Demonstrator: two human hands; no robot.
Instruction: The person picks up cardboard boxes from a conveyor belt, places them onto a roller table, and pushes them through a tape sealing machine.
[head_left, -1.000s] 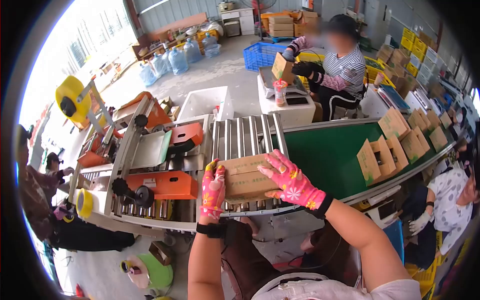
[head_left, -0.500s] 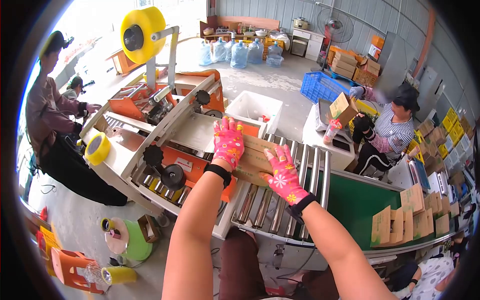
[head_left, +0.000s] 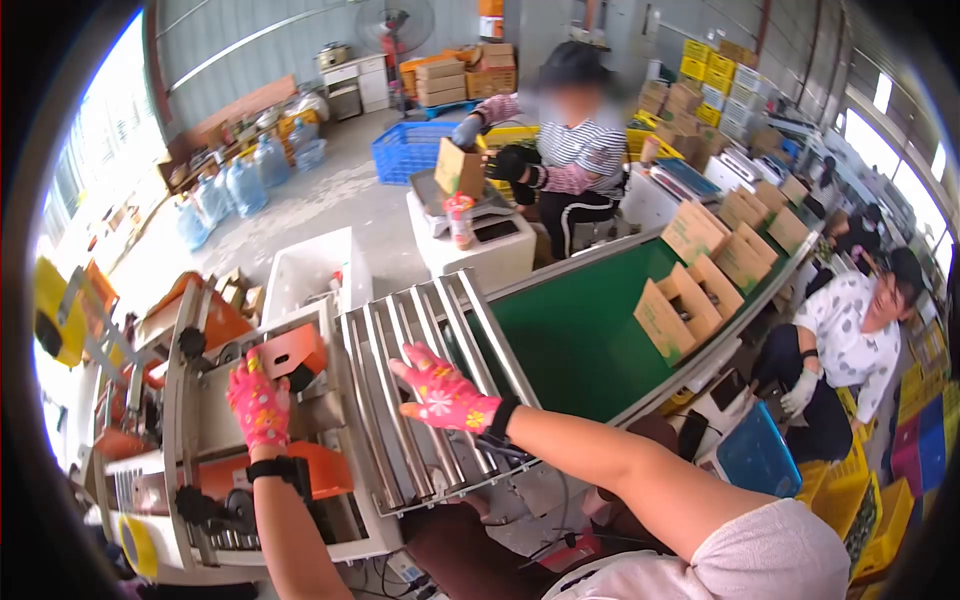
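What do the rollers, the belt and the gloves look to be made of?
Rollers: bare metal, likely steel; silvery with bright glints.
Belt: probably rubber or PVC; flat, matte green.
Gloves on the left hand and right hand: thin printed fabric, it seems; pink floral pattern, dark cuffs.

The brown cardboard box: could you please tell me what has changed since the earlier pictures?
Both hands pushed it toward the orange taping machine and let go; it is out of sight. The left hand hovers over the machine, the right hand over the metal rollers. Open boxes on the green belt stayed.
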